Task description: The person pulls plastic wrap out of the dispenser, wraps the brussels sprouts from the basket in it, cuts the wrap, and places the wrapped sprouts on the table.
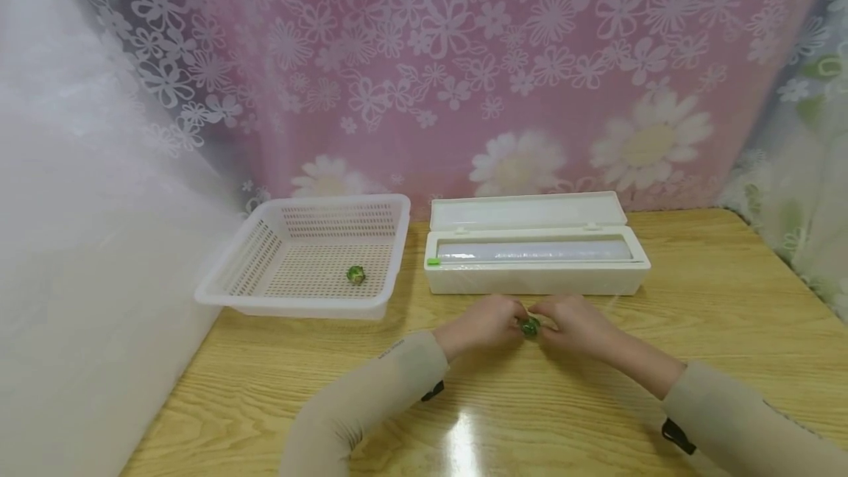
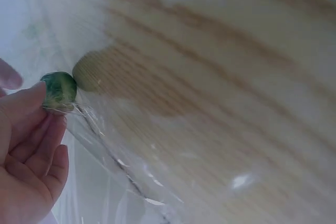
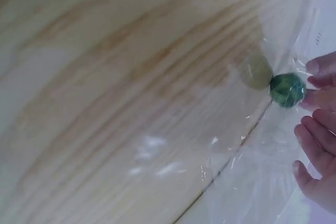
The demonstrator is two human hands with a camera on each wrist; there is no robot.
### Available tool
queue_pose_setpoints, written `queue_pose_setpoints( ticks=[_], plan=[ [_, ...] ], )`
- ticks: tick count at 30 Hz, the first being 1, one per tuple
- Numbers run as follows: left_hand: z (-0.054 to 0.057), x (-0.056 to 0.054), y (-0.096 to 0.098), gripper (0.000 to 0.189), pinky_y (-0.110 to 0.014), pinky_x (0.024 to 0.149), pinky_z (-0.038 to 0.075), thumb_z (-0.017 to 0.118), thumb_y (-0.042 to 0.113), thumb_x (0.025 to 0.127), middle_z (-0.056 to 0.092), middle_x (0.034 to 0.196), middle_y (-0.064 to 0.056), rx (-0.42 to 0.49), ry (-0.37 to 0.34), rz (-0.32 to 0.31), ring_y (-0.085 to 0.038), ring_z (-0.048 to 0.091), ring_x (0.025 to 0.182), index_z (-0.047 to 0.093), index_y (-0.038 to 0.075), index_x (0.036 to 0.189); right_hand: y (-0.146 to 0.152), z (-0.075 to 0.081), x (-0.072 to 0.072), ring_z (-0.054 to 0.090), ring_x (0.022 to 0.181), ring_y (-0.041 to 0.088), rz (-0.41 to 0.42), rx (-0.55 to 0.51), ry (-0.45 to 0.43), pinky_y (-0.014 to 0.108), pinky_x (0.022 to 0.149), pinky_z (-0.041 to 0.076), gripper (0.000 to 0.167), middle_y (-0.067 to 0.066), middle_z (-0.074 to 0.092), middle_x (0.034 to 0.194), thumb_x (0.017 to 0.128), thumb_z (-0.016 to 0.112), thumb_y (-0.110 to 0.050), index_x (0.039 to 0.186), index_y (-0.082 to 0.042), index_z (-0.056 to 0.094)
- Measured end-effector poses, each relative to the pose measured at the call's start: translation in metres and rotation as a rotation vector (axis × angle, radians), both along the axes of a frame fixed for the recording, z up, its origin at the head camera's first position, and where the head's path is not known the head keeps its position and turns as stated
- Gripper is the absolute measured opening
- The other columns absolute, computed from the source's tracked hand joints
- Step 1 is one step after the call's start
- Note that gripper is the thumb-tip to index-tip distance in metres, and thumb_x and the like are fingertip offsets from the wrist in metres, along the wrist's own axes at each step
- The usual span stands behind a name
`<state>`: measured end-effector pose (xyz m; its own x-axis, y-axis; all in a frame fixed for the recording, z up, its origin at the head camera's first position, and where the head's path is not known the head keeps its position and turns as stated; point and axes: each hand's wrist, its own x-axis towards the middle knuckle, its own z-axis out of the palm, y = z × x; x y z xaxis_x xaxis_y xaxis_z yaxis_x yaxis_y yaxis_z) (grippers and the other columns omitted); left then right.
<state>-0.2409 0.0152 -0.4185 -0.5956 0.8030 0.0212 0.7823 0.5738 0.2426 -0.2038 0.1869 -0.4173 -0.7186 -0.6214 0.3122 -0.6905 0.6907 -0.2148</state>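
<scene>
A small green ball [image 1: 530, 327] wrapped in clear cling film sits just above the wooden table [image 1: 596, 403], pinched between both hands. My left hand [image 1: 509, 319] holds it from the left; in the left wrist view the fingertips [image 2: 37, 94] press the ball [image 2: 59, 90] while loose film [image 2: 121, 166] trails off it. My right hand [image 1: 551, 322] pinches it from the right. In the right wrist view that hand [image 3: 317, 84] touches the ball [image 3: 287, 89], with film [image 3: 252, 161] spread below it.
A white cling film dispenser box [image 1: 536, 271] stands open just behind the hands. Left of it, a white perforated basket [image 1: 291, 300] holds another green ball [image 1: 355, 275]. A flowered curtain [image 1: 464, 79] hangs behind the table, and a white curtain hangs at the left.
</scene>
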Motion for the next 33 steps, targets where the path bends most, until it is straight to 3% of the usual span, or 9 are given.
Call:
queue_pose_setpoints(
  ticks=[6, 10, 17, 23, 27, 30, 33],
  plan=[
    [0.000, -0.010, 0.000, 0.013, -0.009, 0.072, 0.040, 0.064, 0.009, 0.082, 0.065, 0.090, 0.003, 0.056, -0.083, 0.029, -0.004, 0.057, 0.084, 0.069, 0.007, 0.093, -0.007, -0.003, 0.001, 0.057, 0.063, 0.015, 0.079, 0.077, 0.309, 0.036, 0.058, 0.046, 0.013, 0.000, 0.059, 0.067, 0.064, 0.073, -0.003, 0.071, -0.007, 0.063],
    [-0.002, -0.018, 0.000, 0.012, -0.009, 0.074, 0.040, 0.063, 0.008, 0.082, 0.066, 0.089, 0.003, 0.067, -0.104, 0.046, -0.004, 0.057, 0.083, 0.069, 0.007, 0.092, -0.008, -0.008, 0.003, 0.058, 0.068, 0.019, 0.081, 0.138, 0.388, 0.037, 0.062, 0.047, 0.015, 0.005, 0.061, 0.071, 0.062, 0.071, 0.000, 0.075, -0.003, 0.065],
    [-0.001, -0.022, -0.001, 0.013, -0.011, 0.075, 0.040, 0.063, 0.010, 0.082, 0.066, 0.089, 0.003, 0.068, -0.120, 0.072, -0.005, 0.056, 0.083, 0.069, 0.008, 0.093, -0.010, -0.007, 0.004, 0.060, 0.071, 0.020, 0.037, 0.198, 0.318, 0.039, 0.066, 0.047, 0.018, 0.007, 0.063, 0.075, 0.065, 0.070, 0.002, 0.082, 0.000, 0.066],
    [-0.001, -0.022, -0.004, 0.013, -0.009, 0.071, 0.040, 0.063, 0.014, 0.083, 0.065, 0.088, 0.003, 0.075, -0.097, 0.071, -0.005, 0.057, 0.081, 0.069, 0.008, 0.093, -0.011, -0.007, -0.001, 0.058, 0.064, 0.017, 0.041, 0.116, 0.222, 0.036, 0.058, 0.047, 0.021, 0.004, 0.061, 0.071, 0.062, 0.065, 0.006, 0.082, 0.000, 0.065],
    [0.001, -0.017, -0.007, 0.017, -0.013, 0.074, 0.042, 0.064, 0.020, 0.083, 0.063, 0.092, 0.003, 0.029, -0.004, 0.078, -0.007, 0.056, 0.084, 0.067, 0.010, 0.095, -0.008, -0.011, -0.007, 0.057, 0.062, 0.014, 0.055, 0.056, 0.179, 0.029, 0.053, 0.047, 0.023, 0.006, 0.062, 0.074, 0.062, 0.064, 0.006, 0.084, 0.002, 0.064],
    [0.004, -0.013, -0.008, 0.017, -0.015, 0.076, 0.042, 0.065, 0.022, 0.082, 0.062, 0.093, 0.004, -0.016, 0.099, 0.055, -0.008, 0.056, 0.085, 0.067, 0.012, 0.095, -0.006, -0.011, -0.011, 0.050, 0.057, 0.008, 0.038, 0.038, 0.116, 0.023, 0.049, 0.043, 0.022, 0.005, 0.061, 0.072, 0.063, 0.062, 0.006, 0.084, 0.001, 0.063],
    [0.002, -0.010, -0.008, 0.015, -0.016, 0.073, 0.042, 0.065, 0.023, 0.081, 0.060, 0.091, 0.006, -0.052, 0.157, 0.032, -0.007, 0.055, 0.081, 0.067, 0.015, 0.094, -0.004, -0.008, -0.016, 0.047, 0.057, 0.006, 0.009, 0.027, 0.031, 0.022, 0.048, 0.042, 0.020, 0.002, 0.061, 0.071, 0.065, 0.062, 0.005, 0.084, -0.001, 0.063]
  ],
)
